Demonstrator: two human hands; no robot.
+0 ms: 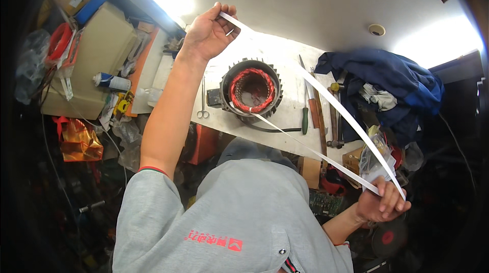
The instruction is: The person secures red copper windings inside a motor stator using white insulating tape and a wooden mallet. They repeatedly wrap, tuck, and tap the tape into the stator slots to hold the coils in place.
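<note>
A long white ribbon-like tape [356,127] is stretched between my two hands. My left hand [210,33], raised high over the far left of the bench, pinches one end. Low at the right, my right hand [384,200] grips the tape where it doubles back. From there another length runs left to the red winding [237,104] inside a finned motor stator [277,100] and appears to go round its near edge. The stator rests with its open bore facing up; neither hand touches it. Between the hands, the tape's upper stretch fades into glare.
Scissors [203,112] lie left of the stator. A green-handled screwdriver [305,120], a hammer [335,143] and long tools lie right, beside a dark blue garment [387,79]. At left are a spray can [112,82] and a beige case [91,54].
</note>
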